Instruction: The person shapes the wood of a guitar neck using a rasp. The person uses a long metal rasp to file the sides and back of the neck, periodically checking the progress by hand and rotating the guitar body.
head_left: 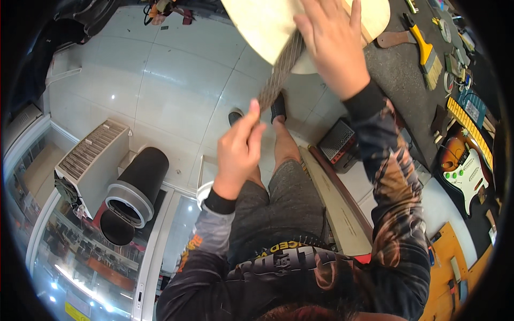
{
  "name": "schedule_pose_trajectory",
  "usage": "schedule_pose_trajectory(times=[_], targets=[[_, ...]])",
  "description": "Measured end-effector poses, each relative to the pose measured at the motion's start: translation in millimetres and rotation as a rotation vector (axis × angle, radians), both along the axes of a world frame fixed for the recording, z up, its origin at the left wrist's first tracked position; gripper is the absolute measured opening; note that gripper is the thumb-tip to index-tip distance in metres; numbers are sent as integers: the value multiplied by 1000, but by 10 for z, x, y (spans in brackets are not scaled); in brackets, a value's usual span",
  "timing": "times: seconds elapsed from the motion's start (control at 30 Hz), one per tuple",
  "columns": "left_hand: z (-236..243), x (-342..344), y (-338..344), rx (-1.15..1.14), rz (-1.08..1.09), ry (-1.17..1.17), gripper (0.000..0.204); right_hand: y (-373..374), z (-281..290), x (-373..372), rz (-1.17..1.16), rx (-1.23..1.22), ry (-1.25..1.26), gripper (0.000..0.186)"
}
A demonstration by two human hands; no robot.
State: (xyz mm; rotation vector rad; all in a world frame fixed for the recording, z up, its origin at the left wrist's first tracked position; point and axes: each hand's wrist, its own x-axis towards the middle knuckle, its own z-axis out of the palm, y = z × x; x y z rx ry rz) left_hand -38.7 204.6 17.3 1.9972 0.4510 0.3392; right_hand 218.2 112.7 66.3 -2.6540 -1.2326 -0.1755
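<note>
A pale, round-edged wooden board point(254, 24) fills the top centre, resting partly over a dark grey bench. My right hand point(334, 45) lies on its right part with fingers spread, the thumb against a long, dark, streaked strip point(281, 69). This strip crosses the board's edge and slants down-left to my left hand point(238, 147), whose fingers are closed on its lower end. Some fingertips of my right hand run past the top of the picture.
The bench point(396, 83) holds a yellow-handled brush point(425, 53), small tools and an electric guitar point(463, 176). A small amplifier point(335, 144) stands below it. At left are a black cylindrical bin point(142, 174), a slatted white unit point(85, 150) and glass display cases point(80, 267). My feet stand on tiles.
</note>
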Motion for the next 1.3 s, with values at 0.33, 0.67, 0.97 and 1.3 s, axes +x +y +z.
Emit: schedule_pose_trajectory(times=[0.33,0.67,0.97,1.3], targets=[[-50,-50,119,-66,29,54,49,145,-7,-29,-25,5,33,55],[-52,24,175,-75,53,13,52,294,-15,-31,-25,104,26,51],[64,389,395,-108,72,-17,51,490,173,246,-34,121,-43,52],[123,522,470,-103,61,7,48,559,130,354,-20,122,-98,49]])
